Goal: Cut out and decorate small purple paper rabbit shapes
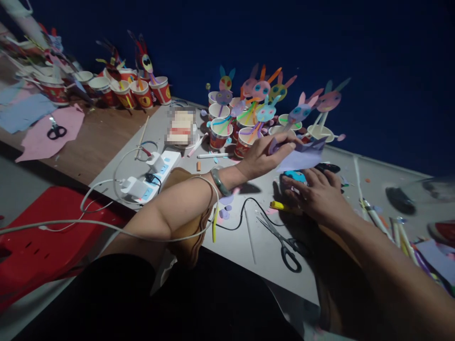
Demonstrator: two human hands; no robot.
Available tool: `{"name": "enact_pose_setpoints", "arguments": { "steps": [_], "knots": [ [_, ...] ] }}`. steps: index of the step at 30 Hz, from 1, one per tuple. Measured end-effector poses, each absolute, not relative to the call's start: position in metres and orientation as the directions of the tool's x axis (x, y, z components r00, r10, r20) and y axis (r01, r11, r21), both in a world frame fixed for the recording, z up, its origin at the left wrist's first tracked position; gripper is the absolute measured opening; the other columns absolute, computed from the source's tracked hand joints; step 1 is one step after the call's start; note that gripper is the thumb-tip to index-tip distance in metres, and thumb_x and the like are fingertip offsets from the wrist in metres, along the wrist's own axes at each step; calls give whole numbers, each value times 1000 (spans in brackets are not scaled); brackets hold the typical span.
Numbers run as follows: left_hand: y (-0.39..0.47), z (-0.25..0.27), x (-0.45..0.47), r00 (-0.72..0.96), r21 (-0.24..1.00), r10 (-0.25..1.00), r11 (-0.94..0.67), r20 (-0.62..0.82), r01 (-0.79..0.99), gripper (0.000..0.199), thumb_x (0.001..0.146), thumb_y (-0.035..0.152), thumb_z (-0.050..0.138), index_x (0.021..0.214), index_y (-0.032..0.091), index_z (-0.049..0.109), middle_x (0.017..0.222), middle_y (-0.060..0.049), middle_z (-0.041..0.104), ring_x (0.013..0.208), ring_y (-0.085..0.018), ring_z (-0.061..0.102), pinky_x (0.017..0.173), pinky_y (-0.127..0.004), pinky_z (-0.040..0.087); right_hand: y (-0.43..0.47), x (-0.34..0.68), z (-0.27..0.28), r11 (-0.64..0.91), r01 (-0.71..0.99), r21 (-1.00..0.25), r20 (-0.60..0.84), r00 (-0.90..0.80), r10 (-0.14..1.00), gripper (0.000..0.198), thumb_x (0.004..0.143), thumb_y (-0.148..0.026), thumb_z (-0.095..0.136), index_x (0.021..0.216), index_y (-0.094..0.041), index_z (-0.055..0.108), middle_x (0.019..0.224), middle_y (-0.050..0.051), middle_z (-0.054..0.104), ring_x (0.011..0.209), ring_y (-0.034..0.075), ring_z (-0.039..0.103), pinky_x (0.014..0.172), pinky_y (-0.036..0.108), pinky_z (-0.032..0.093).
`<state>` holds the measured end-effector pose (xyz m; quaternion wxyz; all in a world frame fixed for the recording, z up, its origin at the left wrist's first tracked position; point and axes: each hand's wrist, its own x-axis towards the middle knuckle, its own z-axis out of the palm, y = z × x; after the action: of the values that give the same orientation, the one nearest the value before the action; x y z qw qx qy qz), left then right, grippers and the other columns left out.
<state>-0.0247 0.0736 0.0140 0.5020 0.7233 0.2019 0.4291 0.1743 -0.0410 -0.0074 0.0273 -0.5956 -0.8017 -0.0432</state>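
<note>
My left hand [265,154], with a green bangle at its wrist, pinches a piece of purple paper [302,158] above the table, in front of the paper cups. Lower and to the right, my right hand [320,192] lies palm down, fingers apart, over a blue object [295,176] and dark items whose kind I cannot make out. A yellow marker [279,205] lies beside that hand. Black-handled scissors [286,244] rest partly open nearer the table's front edge. Small purple paper cut-outs [225,208] are scattered below my left wrist.
Cups with paper rabbit figures [249,137] stand against the dark blue wall. More red cups [124,94] are at the left. A power strip [159,175] with chargers and looping cables lies left of my forearm. A red stool [53,237] stands below.
</note>
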Motion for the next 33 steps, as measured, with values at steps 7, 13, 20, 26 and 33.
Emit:
{"name": "enact_pose_setpoints", "arguments": {
  "steps": [7, 13, 20, 26, 33],
  "knots": [
    [72, 14, -26, 551, 874, 692, -457, 467, -166, 31, 95, 36, 45, 106, 15, 65, 105, -6, 69, 106, -16, 62, 101, -31, 47, -55, 142, -15, 547, 835, -67, -5, -548, 836, 16, 84, -31, 60, 87, -22, 73, 141, 14, 55, 136, 36, 43, 110, 59, 28],
    [71, 14, -28, 536, 878, 716, -465, 447, -111, 33, 94, 36, 44, 107, 16, 66, 106, -6, 70, 101, -16, 64, 96, -31, 49, -35, 138, -20, 467, 821, -328, -11, -498, 867, 16, 83, -31, 57, 74, -22, 68, 130, 11, 65, 128, 31, 52, 108, 54, 34],
    [74, 17, -29, 504, 882, 740, -458, 445, -107, 33, 94, 38, 45, 107, 16, 66, 103, -6, 69, 102, -17, 63, 93, -31, 51, -28, 149, -7, 408, 840, -358, 19, -430, 903, 25, 84, -43, 60, 78, -22, 72, 135, 13, 61, 131, 34, 50, 107, 56, 36],
    [86, 23, -36, 402, 880, 789, -462, 464, -108, 33, 94, 41, 45, 104, 17, 66, 104, -4, 67, 101, -19, 61, 90, -36, 51, -45, 129, -17, 525, 850, -34, -63, -526, 848, 10, 75, -18, 62, 71, -18, 72, 129, 14, 65, 131, 37, 50, 112, 60, 24],
    [108, 15, -40, 388, 896, 824, -443, 413, -14, 48, 100, 53, 21, 110, 29, 62, 103, 0, 72, 119, -23, 44, 106, -42, 37, -36, 116, 2, 257, 817, -516, 49, -272, 961, 22, 85, -40, 56, 81, -21, 68, 106, 10, 74, 100, 28, 68, 92, 46, 48]
  ]
}}
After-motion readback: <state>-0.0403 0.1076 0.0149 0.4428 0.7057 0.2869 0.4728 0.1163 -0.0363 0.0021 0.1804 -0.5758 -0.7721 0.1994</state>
